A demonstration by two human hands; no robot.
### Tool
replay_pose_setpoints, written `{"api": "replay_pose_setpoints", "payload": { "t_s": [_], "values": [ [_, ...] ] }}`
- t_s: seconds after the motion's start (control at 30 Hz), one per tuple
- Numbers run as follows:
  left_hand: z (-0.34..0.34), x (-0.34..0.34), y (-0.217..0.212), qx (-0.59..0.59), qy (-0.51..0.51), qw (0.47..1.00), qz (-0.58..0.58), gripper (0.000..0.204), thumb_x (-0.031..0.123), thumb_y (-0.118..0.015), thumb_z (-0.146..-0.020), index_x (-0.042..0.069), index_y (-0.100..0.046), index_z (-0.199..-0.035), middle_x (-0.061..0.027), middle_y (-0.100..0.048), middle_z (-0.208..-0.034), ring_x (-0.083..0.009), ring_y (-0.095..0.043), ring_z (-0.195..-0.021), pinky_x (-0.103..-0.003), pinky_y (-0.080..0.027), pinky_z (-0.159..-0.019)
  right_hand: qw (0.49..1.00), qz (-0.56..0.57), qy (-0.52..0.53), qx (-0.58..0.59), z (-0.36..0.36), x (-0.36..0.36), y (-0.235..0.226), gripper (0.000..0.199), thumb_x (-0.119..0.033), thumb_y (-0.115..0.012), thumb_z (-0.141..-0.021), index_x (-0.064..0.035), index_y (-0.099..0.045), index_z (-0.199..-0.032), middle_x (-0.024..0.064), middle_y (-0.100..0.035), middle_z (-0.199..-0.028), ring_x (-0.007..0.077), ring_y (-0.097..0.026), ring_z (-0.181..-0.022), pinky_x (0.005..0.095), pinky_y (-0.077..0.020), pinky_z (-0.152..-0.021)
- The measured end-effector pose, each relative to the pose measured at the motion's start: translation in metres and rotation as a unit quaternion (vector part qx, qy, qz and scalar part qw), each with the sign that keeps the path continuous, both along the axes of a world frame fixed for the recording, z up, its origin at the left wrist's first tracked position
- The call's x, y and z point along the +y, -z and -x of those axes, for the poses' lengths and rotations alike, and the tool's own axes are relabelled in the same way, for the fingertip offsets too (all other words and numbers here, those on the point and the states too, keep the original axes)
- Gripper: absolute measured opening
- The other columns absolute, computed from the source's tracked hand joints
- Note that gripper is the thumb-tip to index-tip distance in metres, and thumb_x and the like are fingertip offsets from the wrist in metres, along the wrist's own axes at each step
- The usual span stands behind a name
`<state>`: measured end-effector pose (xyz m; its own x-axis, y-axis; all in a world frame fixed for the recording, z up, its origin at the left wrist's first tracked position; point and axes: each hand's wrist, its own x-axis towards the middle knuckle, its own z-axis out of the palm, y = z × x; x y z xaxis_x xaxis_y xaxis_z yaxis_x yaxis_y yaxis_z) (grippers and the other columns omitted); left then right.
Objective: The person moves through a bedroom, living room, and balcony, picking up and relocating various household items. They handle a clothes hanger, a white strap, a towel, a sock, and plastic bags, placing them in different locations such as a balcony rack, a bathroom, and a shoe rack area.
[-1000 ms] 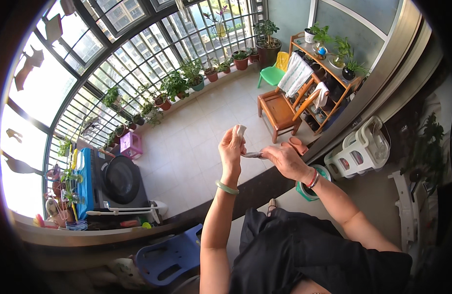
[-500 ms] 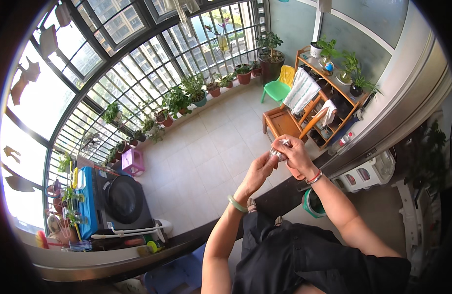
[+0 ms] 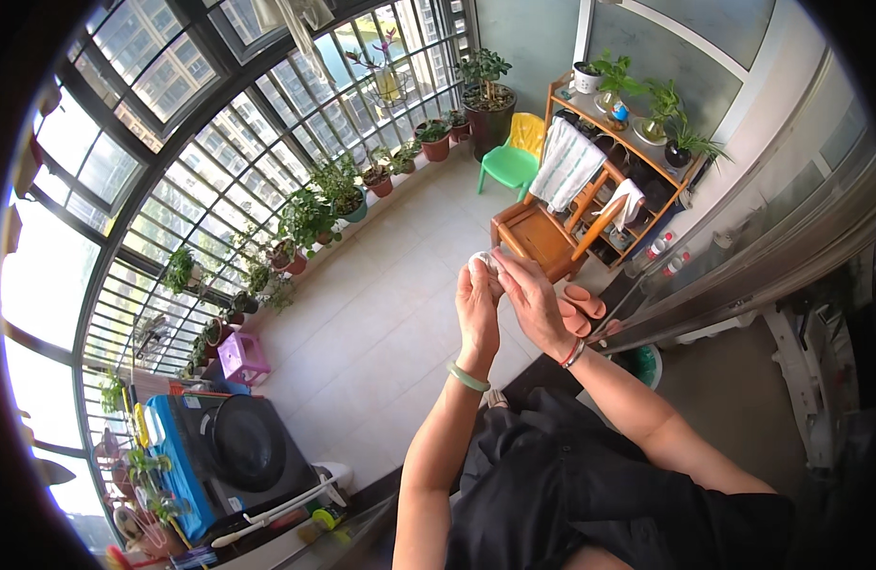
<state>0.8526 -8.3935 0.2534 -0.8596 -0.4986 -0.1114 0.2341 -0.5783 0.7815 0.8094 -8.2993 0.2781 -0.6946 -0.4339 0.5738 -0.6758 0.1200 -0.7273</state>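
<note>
My left hand [image 3: 477, 306] and my right hand [image 3: 530, 293] are raised together in front of me, fingertips meeting. Between them they pinch a small white object [image 3: 480, 259], only partly seen above the fingers. A pale green bangle [image 3: 467, 377] circles my left wrist, and a red and dark band [image 3: 573, 353] sits on my right wrist. Both forearms rise from my dark clothing at the lower edge.
A tiled balcony floor [image 3: 381, 323] lies below. Potted plants [image 3: 338, 190] line the window grille. A wooden chair [image 3: 538, 237], green child's chair [image 3: 507, 166], wooden plant shelf [image 3: 628, 142], pink slippers [image 3: 579, 309], pink stool [image 3: 237, 353] and washing machine [image 3: 234, 446] stand around.
Both hands have drawn closer together and the left hand now closes against the right around the small white object. The view has tilted, shifting the balcony downward and left.
</note>
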Motion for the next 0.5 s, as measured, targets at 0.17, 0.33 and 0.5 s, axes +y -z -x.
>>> {"api": "replay_pose_setpoints", "payload": {
  "t_s": [0.17,0.33,0.5],
  "values": [
    [0.028,0.001,0.003,-0.014,0.015,0.999,-0.033,0.05,0.038,-0.034,-0.105,0.0,-0.038,-0.137,-0.0155,-0.051,-0.137,-0.0241,-0.054,-0.118,-0.037,-0.046,-0.101,0.993,-0.086,0.043,0.07,0.001,-0.011,0.011,0.041,-0.004,-0.056,-0.09,0.0003,-0.053,-0.131,0.0117,-0.059,-0.126,0.0295,-0.055,-0.105,0.0367,-0.0465,-0.092],
    [0.054,0.004,0.006,-0.056,0.125,0.99,-0.046,0.043,0.036,-0.041,-0.104,0.001,-0.049,-0.128,-0.0111,-0.057,-0.125,-0.0186,-0.056,-0.111,-0.032,-0.045,-0.097,0.98,-0.147,0.11,0.076,0.039,-0.004,0.038,0.043,-0.008,-0.058,-0.088,-0.0022,-0.054,-0.131,0.0098,-0.059,-0.127,0.0275,-0.053,-0.115,0.0377,-0.0409,-0.097],
    [0.101,-0.002,0.022,-0.075,0.139,0.98,-0.12,0.038,0.031,-0.042,-0.104,-0.002,-0.052,-0.119,-0.0091,-0.061,-0.11,-0.0156,-0.058,-0.099,-0.029,-0.048,-0.088,0.981,-0.127,0.144,0.038,0.079,-0.005,0.043,0.039,-0.011,-0.055,-0.093,-0.0022,-0.051,-0.13,0.0104,-0.06,-0.127,0.0252,-0.05,-0.123,0.041,-0.0309,-0.102]
  ]
}}
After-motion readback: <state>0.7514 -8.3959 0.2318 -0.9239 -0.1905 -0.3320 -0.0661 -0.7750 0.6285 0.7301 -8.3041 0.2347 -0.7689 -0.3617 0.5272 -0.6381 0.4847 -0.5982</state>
